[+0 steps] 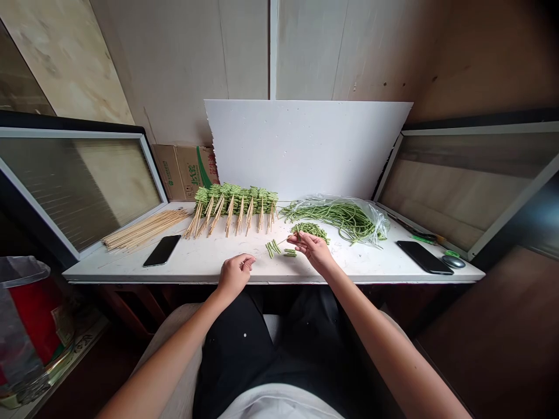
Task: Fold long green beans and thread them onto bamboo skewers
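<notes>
R hand (315,251): skewer (286,240) pts left, near-level.

You face a pale panelled wall (244,52), and a white board (305,145) leans against it, with a cardboard box (183,171) tucked in on the far left. A white-topped table (205,256) runs across in front of you between two glazed frames, the left frame (78,192) and the right frame (471,186). A red container (35,314) stands low on your left, and a brown wooden panel (489,331) fills the near right.
</notes>
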`<state>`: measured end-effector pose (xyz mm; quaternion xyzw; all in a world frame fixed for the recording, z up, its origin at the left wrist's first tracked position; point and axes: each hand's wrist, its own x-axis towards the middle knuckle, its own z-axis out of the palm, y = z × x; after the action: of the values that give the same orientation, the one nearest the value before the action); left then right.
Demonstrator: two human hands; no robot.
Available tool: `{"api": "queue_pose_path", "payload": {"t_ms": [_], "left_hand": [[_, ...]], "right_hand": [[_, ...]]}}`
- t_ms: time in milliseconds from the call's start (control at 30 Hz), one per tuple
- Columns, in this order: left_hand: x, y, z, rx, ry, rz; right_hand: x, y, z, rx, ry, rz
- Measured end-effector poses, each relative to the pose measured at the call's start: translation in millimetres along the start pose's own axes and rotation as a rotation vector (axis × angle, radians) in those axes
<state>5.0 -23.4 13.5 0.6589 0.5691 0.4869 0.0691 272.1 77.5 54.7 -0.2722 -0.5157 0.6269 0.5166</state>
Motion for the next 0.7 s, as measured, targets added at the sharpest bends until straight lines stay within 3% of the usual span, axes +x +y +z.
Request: {"api": "queue_pose_path", "payload": {"t_ms": [700], "left_hand": [[-0.9, -1.3, 0.9, 0.035, 0.001, 0.012]], "right_hand": [[1.7, 3.0, -5.9, -0.067, 0.045, -0.038]]}}
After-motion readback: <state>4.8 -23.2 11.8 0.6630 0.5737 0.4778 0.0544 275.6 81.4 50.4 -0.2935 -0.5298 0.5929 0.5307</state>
